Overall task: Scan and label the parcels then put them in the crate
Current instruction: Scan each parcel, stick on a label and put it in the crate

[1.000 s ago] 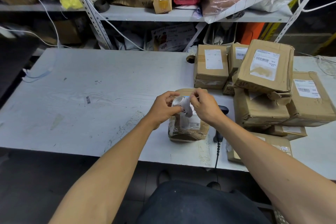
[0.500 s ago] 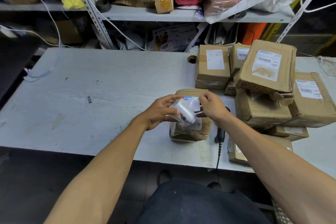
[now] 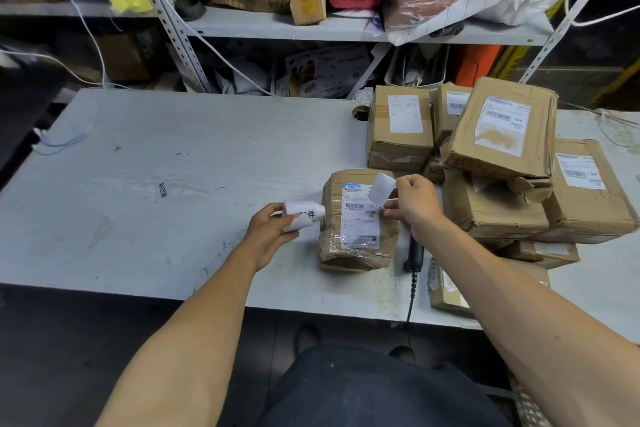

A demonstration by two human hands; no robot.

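Left hand (image 3: 268,230) grips label roll (image 3: 302,215); right hand (image 3: 414,206) pinches sticker (image 3: 381,188) above parcel (image 3: 358,218).

A scuffed pale grey table (image 3: 145,163) carries a taped brown parcel (image 3: 358,218) with a printed shipping label, lying between the fingers of the two hands. Just right of the right hand's fingers (image 3: 393,210) a black handheld scanner (image 3: 415,251) lies on its corded end. Farther right sits a heap of cardboard boxes (image 3: 498,163), and a small printed sticker (image 3: 162,190) lies well left of the left fingers (image 3: 277,215).
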